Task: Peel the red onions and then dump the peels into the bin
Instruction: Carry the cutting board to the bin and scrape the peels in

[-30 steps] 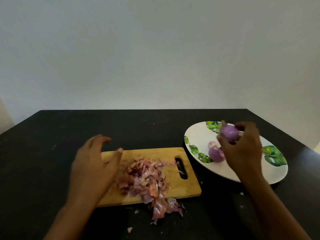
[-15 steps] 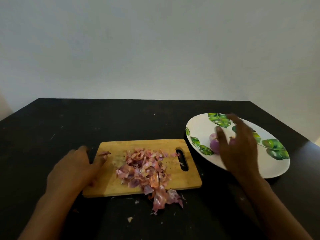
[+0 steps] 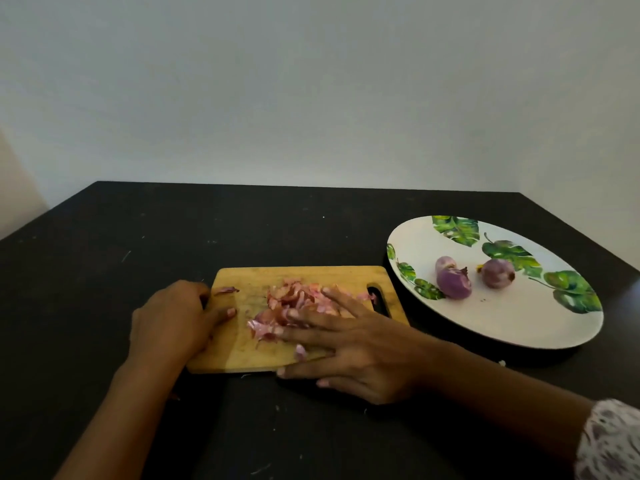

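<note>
A rectangular wooden board point(image 3: 239, 348) with rounded corners and a slot handle lies on the matt black table point(image 3: 277, 230). On it is a heap of thin, papery pink-red peels point(image 3: 294, 299). The left hand point(image 3: 173, 320) grips the board's edge at 9 o'clock, with the thumb laid on top. The right hand point(image 3: 360, 344) is flat, fingers straight and spread, pressing on the peels. At 3 o'clock from the board stands a white plate point(image 3: 502, 320) with green leaf prints — three smooth, purple peeled onions point(image 3: 453, 282) lie on it.
</note>
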`<state>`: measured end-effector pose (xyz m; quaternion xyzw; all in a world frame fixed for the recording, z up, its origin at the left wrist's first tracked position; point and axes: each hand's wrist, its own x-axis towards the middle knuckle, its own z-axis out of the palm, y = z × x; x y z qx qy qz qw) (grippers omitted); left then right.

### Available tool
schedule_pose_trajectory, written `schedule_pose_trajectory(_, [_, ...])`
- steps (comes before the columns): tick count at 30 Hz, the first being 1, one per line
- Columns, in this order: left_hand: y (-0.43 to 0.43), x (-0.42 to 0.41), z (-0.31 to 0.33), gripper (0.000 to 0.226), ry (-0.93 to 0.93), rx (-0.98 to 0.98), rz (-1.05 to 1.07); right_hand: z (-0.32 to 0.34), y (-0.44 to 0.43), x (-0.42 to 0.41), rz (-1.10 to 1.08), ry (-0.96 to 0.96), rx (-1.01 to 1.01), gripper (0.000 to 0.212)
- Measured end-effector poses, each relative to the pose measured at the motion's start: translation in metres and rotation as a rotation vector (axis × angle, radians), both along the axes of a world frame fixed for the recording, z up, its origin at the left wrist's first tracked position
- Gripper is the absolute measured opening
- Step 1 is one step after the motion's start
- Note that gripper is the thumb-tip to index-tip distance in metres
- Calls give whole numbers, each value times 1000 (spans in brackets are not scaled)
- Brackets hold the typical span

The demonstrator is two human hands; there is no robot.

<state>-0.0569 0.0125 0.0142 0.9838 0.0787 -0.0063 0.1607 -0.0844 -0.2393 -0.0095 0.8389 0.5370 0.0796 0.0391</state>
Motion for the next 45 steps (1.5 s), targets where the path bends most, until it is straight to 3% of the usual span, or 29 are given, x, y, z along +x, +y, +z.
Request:
schedule_pose_trajectory(5, [-1, 1, -2, 35, -16, -1, -10, 0, 0, 15, 32, -186, 24, 45])
schedule_pose_trajectory(10, [1, 2, -4, 32, -35, -13, -26, -3, 5, 20, -148, -24, 231, 35])
schedule_pose_trajectory(19, [1, 4, -6, 31, -20, -24, -4, 7, 14, 45, -319, 154, 341, 42])
schedule_pose_trajectory(22, [6, 5, -13, 43, -31, 10, 15, 15, 16, 40, -382, 271, 568, 43])
schedule_pose_trajectory(24, [7, 4, -14, 54, -25, 81, 28, 23, 11, 32, -486, 238, 806, 40])
schedule_pose_trajectory(26, [7, 4, -13, 58, 10, 117, 73, 31, 1, 25, -680, 183, 910, 33])
schedule_pose_trajectory(29, [5, -1, -11, 65, 52, 118, 175, 33, -21, 7, -1035, 309, 665, 39])
schedule_pose_trajectory(32, [-5, -10, -16, 77, 72, 14, 215, 21, -23, -15, -1182, 424, 589, 51])
schedule_pose_trajectory(37, [-32, -24, -27, 79, -41, -326, 207, 3, 6, -32, -1322, 573, 830, 68])
schedule_pose_trajectory(40, [-37, -21, -18, 63, 9, -456, 301, 5, 14, -30, -1400, 678, 984, 72])
schedule_pose_trajectory(45, [-48, -15, 11, 60, 103, -634, 451, 41, 8, -16, -1607, 993, 1334, 66])
